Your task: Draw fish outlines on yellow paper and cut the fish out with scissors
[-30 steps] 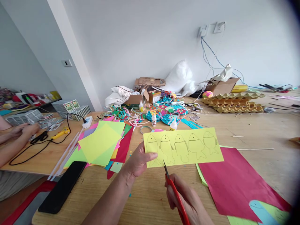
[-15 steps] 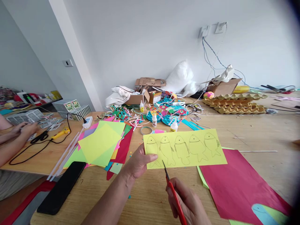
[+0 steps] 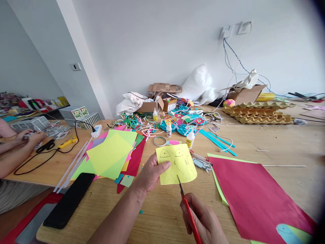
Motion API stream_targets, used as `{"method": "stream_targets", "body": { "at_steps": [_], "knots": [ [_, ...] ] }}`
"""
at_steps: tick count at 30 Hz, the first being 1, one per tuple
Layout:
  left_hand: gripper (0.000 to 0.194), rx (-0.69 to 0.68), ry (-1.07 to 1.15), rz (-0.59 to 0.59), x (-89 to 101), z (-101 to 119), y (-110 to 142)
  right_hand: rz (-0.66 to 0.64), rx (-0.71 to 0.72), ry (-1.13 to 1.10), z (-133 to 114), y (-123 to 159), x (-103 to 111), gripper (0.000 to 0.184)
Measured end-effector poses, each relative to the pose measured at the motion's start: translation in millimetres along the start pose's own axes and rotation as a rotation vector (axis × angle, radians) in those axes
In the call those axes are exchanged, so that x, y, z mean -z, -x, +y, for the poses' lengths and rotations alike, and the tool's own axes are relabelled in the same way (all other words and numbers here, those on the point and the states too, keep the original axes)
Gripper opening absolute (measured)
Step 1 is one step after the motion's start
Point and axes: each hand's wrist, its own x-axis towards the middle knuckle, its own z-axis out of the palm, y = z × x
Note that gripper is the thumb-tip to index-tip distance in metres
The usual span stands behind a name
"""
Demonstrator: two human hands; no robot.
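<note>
My left hand (image 3: pixel 151 173) pinches the left edge of a yellow paper strip (image 3: pixel 167 152), thumb on its front. Outlines of fish are drawn on the strip, and its right part curls back out of sight. In my right hand (image 3: pixel 196 215) is a pair of scissors with red handles (image 3: pixel 187 206), tips pointing up at the lower edge of the paper. Whether the blades touch the paper I cannot tell. To the right lies a dark red sheet (image 3: pixel 254 193) over light green paper, with a blue paper fish (image 3: pixel 284 232) at its near corner.
Stacked coloured paper (image 3: pixel 111 152) and a black phone (image 3: pixel 69 200) lie to the left. Behind stand glue bottles (image 3: pixel 190 138), a tape roll (image 3: pixel 159 141), blue strips (image 3: pixel 219 142) and egg trays (image 3: pixel 259 113). At far left another person's hands (image 3: pixel 33 137) hold something small.
The yellow strip was spread flat, showing several fish; now its right side curls back, showing fewer. Pencils and grey cut-outs behind it have come into view. The scissors barely moved.
</note>
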Motion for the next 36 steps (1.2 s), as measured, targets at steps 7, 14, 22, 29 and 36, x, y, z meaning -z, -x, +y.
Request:
{"method": "stream_targets", "body": {
  "at_steps": [7,14,22,29,36],
  "knots": [
    [0.035,0.062,-0.028,-0.028,1.6,4.3,2.1,-0.085,-0.048,-0.089,-10.7,-1.5,1.6,0.042],
    [0.034,0.102,-0.017,-0.078,1.8,3.4,3.4,-0.072,-0.031,-0.064,-5.4,-3.7,1.3,0.043],
    [0.035,0.087,-0.049,-0.076,0.5,0.7,3.8,-0.009,0.015,0.061,6.4,1.4,1.5,0.04],
    [0.036,0.119,-0.08,-0.075,-0.9,1.7,5.5,-0.069,0.023,0.027,2.8,0.2,2.8,0.04],
    [0.035,0.132,-0.08,-0.123,-1.5,1.0,7.3,-0.077,0.013,0.021,6.0,1.7,1.9,0.04]
  ]
}}
